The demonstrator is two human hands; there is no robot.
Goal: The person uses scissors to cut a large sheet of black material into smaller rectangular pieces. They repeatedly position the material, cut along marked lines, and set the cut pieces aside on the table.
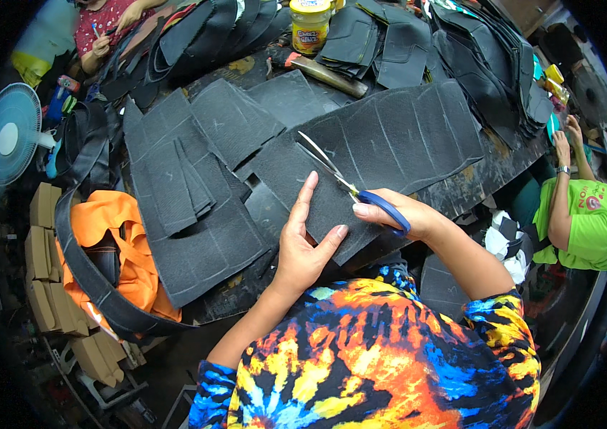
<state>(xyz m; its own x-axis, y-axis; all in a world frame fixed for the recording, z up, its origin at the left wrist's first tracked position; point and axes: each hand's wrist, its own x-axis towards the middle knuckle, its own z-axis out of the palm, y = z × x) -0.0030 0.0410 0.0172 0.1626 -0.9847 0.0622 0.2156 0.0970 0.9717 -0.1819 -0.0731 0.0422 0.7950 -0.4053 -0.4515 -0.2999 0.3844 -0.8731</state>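
My right hand [403, 212] is closed round the blue handles of a pair of scissors [383, 205]. The metal blades are parted a little and point up and left over a black fabric-like sheet [389, 136] marked with pale chalk lines. Beside them, my left hand [302, 247] rests at the sheet's near part, forefinger and thumb stretched apart; its other fingers are mostly hidden. To the left, a second marked black sheet [210, 254] lies under a few narrow cut pieces [178, 182]. Further black pieces [235, 118] overlap behind it.
Stacks of black cut panels [382, 43] line the back, with a yellow-lidded jar [310, 28] and a hammer [328, 75]. An orange cloth [114, 250] and a black band [96, 286] sit left, near a fan [10, 136] and boxes [42, 254]. Two other people work nearby.
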